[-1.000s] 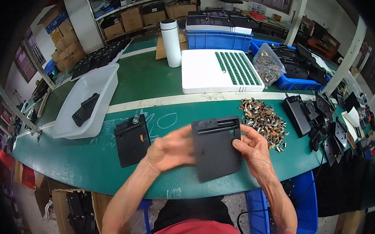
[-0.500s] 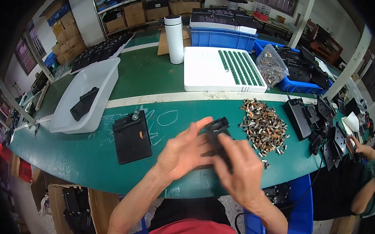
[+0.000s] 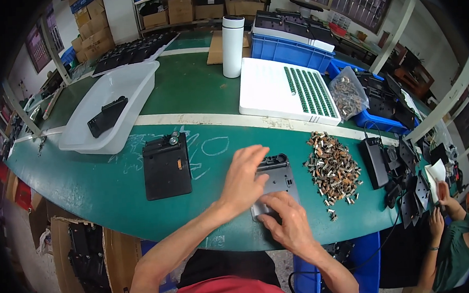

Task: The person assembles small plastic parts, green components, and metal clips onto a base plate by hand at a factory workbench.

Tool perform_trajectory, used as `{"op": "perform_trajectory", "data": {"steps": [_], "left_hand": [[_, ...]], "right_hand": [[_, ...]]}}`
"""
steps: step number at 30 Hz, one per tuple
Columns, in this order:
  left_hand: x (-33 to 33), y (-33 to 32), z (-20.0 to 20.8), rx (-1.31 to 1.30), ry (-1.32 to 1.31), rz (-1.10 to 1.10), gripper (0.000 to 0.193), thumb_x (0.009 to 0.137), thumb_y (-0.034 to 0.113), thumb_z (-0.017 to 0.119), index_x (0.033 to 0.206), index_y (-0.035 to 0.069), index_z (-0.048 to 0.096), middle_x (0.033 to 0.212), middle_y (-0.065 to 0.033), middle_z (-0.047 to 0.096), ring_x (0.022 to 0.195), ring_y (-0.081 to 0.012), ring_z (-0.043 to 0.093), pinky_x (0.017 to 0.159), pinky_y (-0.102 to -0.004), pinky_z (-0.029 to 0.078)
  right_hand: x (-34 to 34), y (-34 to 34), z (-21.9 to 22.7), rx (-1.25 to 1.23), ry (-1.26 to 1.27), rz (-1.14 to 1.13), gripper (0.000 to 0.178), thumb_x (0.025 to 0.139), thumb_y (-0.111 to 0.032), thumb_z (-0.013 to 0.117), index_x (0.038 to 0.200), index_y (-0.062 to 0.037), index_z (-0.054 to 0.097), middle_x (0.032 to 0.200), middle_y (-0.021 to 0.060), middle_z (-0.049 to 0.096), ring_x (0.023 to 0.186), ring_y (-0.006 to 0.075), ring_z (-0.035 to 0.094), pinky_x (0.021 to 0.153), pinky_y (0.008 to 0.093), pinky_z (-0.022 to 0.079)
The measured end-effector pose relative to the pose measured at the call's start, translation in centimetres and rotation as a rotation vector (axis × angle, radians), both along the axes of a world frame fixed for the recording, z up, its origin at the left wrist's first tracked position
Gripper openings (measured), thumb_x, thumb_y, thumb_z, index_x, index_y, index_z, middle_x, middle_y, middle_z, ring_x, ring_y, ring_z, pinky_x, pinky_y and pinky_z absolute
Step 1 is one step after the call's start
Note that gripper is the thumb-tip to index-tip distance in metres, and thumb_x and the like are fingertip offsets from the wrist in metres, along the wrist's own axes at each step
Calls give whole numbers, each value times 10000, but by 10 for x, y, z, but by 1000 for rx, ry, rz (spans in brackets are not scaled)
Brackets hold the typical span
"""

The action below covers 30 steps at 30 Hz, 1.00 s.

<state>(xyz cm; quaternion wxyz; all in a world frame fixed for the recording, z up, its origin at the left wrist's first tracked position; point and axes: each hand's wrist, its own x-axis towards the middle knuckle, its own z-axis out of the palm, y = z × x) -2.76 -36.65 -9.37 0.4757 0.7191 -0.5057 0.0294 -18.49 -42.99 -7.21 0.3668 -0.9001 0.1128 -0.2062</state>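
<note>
A flat black plastic casing (image 3: pixel 281 182) lies on the green table in front of me, with a round fitting at its far end and a greyish sheen on its near part. Over its left edge is my left hand (image 3: pixel 243 179), fingers stretched forward and thumb apart. My right hand (image 3: pixel 290 223) rests across the near part of the casing, its thumb and forefinger bent but apart, covering some of it. To the left lies a similar black casing (image 3: pixel 166 175), bearing a small metal round piece (image 3: pixel 174 139) and a small copper-coloured piece (image 3: pixel 180 164).
Right of my hands is a heap of small metal parts (image 3: pixel 333 170). A translucent tub (image 3: pixel 135 107) stands left. Behind are a white tray (image 3: pixel 263 91) of green pieces, a white bottle (image 3: pixel 233 47) and a blue crate (image 3: pixel 288 52). A co-worker's hand (image 3: pixel 450 206) is at far right.
The casing was held up tilted between both hands; now it lies flat on the table. My left hand has moved up and off it. The whole view has shifted slightly.
</note>
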Motion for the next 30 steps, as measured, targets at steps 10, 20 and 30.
{"op": "perform_trajectory", "data": {"steps": [10,20,30], "left_hand": [[5,-11,-15,23,23,-105,374,721,-96,632,1090,-38,664,1080,-155,644,1039,-335,555,942,-411,429],[3,-9,-17,14,68,-78,351,712,-93,653,1056,-34,687,1068,-133,660,1033,-301,578,932,-387,438],[5,-6,-17,24,53,-64,344,729,-73,667,1069,-27,684,1079,-124,653,1031,-298,574,922,-394,437]], "right_hand": [[85,-191,20,-247,-162,-285,184,825,-73,633,964,20,708,877,193,710,792,314,694,729,387,521],[196,-270,-17,-472,-85,-427,195,814,-42,620,948,-107,746,971,172,674,863,373,660,750,460,527],[225,-277,-30,-614,16,-438,118,793,-20,592,843,-78,681,936,154,657,888,355,651,726,472,530]]}}
